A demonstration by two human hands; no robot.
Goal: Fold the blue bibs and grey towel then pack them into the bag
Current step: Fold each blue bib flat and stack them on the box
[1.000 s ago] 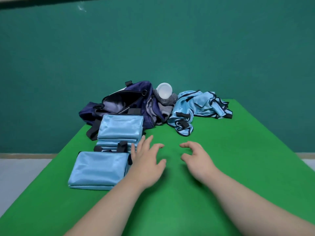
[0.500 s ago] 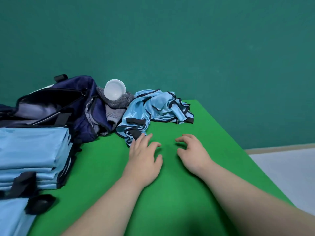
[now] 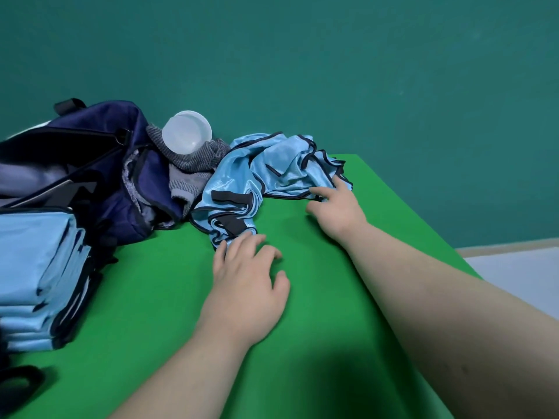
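A crumpled heap of light blue bibs (image 3: 272,173) with black trim lies at the back of the green table (image 3: 302,358). My right hand (image 3: 338,207) reaches its right edge, fingertips touching the fabric. My left hand (image 3: 245,282) lies flat on the table, fingertips at the heap's near corner. A stack of folded blue bibs (image 3: 33,276) sits at the left. The open navy bag (image 3: 90,170) stands behind it. The grey towel (image 3: 193,167) is bunched between bag and heap.
A clear plastic cup (image 3: 186,136) lies on the grey towel, mouth towards me. A black strap (image 3: 18,379) shows at the lower left. The table's right edge drops to a pale floor (image 3: 520,276). A teal wall stands behind.
Both hands have moved forward to the crumpled bibs, the right one further. The view has swung right and closer, so the folded stack sits at the left edge.
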